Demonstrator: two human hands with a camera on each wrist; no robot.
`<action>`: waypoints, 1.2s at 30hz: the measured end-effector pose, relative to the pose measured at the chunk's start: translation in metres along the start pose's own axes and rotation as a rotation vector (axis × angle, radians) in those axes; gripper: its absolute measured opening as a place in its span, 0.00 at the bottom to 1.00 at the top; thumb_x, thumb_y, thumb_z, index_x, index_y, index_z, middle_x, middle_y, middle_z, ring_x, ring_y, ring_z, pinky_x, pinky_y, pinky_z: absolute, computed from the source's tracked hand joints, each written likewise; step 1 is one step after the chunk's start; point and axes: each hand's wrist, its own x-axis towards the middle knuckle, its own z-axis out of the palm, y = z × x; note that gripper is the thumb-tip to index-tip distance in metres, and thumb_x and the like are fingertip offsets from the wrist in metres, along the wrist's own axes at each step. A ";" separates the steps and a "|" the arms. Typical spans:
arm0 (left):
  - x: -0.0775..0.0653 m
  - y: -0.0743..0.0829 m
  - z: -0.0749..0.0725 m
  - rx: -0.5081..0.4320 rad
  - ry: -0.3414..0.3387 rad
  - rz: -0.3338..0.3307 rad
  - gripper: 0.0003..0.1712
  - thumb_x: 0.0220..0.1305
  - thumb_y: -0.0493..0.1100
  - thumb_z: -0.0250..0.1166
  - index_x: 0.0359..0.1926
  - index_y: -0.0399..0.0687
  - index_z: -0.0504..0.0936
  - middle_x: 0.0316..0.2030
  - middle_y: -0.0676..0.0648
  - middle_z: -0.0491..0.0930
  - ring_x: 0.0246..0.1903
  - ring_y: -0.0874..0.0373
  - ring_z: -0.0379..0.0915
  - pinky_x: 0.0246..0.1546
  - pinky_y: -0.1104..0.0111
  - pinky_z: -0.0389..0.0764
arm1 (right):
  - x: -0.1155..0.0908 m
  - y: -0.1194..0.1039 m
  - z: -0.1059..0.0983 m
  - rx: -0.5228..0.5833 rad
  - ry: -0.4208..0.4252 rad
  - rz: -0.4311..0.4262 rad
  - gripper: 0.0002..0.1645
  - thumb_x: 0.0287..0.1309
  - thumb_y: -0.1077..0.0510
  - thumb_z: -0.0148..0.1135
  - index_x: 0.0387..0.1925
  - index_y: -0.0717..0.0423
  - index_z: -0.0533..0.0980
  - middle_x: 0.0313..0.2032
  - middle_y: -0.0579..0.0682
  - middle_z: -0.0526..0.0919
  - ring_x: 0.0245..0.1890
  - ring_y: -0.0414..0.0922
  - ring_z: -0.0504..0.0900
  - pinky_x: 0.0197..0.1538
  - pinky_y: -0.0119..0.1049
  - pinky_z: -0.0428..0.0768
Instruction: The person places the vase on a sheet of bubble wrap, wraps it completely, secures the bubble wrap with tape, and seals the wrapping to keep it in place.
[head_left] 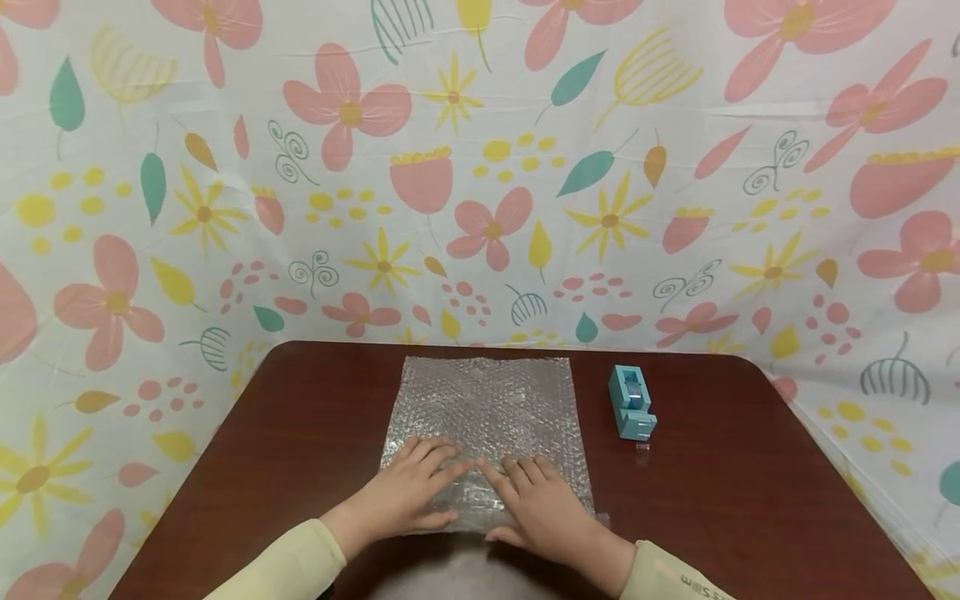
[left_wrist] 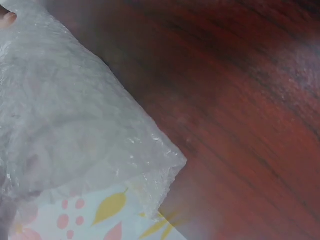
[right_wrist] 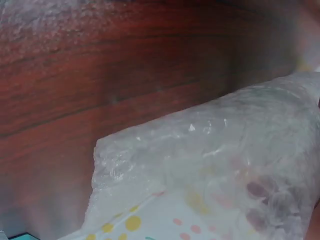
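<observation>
I see bubble wrap (head_left: 487,400) spread mid-tabletop (head_left: 315,433). Left hand (head_left: 414,490) and right hand (head_left: 538,507) rest on its near part, fingers splayed, gripping nothing, index fingertips nearly meeting. I judge wide spread steadies springy sheet. Tape dispenser (head_left: 632,406) stands apart, right of wrap, likely for easy reach without crowding hands.

"What sort of place can you see from over there?"

"From my far-off seat, I see a little packing corner. There's bubble wrap (head_left: 487,404) and a blue tape holder (head_left: 632,404) on a shiny brown worktop (head_left: 315,433)."

"Is it a home?"

"I can't tell. A flowery cloth (head_left: 502,158) goes round the back and both sides."
</observation>
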 end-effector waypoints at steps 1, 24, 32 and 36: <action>-0.001 0.001 0.001 0.015 0.014 0.007 0.40 0.61 0.64 0.71 0.69 0.53 0.72 0.62 0.47 0.78 0.63 0.50 0.74 0.57 0.45 0.83 | 0.000 0.000 0.001 0.000 0.001 -0.009 0.53 0.56 0.22 0.60 0.72 0.49 0.69 0.55 0.51 0.84 0.52 0.47 0.84 0.55 0.44 0.85; -0.025 0.054 0.022 0.424 0.219 0.028 0.63 0.47 0.62 0.74 0.81 0.52 0.55 0.81 0.40 0.53 0.83 0.44 0.38 0.81 0.41 0.31 | 0.010 0.014 0.008 0.199 0.092 0.028 0.34 0.69 0.33 0.55 0.66 0.46 0.77 0.47 0.51 0.90 0.46 0.47 0.88 0.49 0.45 0.84; -0.034 0.040 0.046 0.561 0.202 -0.001 0.68 0.50 0.75 0.68 0.83 0.60 0.43 0.83 0.41 0.44 0.83 0.42 0.36 0.80 0.39 0.44 | 0.015 0.019 0.011 0.244 0.103 0.017 0.33 0.67 0.36 0.59 0.66 0.47 0.77 0.45 0.50 0.90 0.44 0.46 0.89 0.48 0.45 0.85; -0.030 0.029 0.049 0.580 0.184 -0.014 0.76 0.44 0.72 0.75 0.83 0.65 0.35 0.83 0.41 0.36 0.83 0.41 0.37 0.79 0.41 0.53 | 0.016 0.023 0.014 0.344 0.083 0.021 0.33 0.67 0.38 0.60 0.65 0.52 0.78 0.46 0.50 0.91 0.44 0.46 0.89 0.47 0.47 0.85</action>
